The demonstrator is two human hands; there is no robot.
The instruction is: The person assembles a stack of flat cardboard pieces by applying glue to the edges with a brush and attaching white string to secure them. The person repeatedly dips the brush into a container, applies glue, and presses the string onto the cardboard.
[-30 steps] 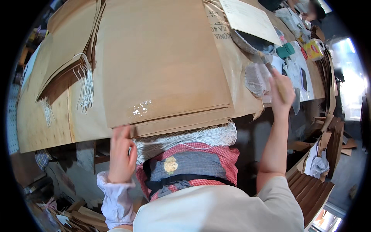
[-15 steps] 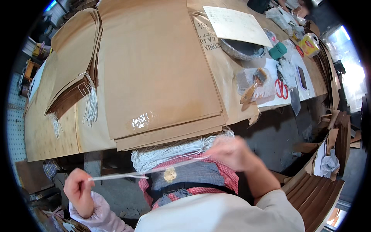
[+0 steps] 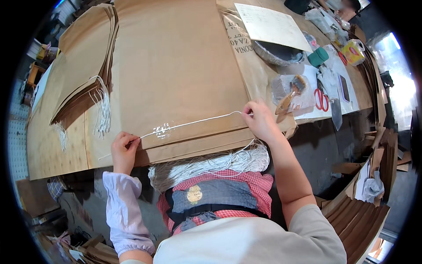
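Head: cord between both hands

Left grip and right grip in pinches

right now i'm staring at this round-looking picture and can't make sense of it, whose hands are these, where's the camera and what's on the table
There is no machine: you see a person's own two bare hands. A wide fisheye camera worn on the head looks down at them, so straight edges bend toward the rim.

The left hand and right hand pinch a white string, drawn out across a stack of brown sheets. A bundle of white strings lies just below the table edge.

On the table, to the right, are a brush, red-handled scissors and a bowl partly covered by a pale sheet. To the left is a second brown stack.
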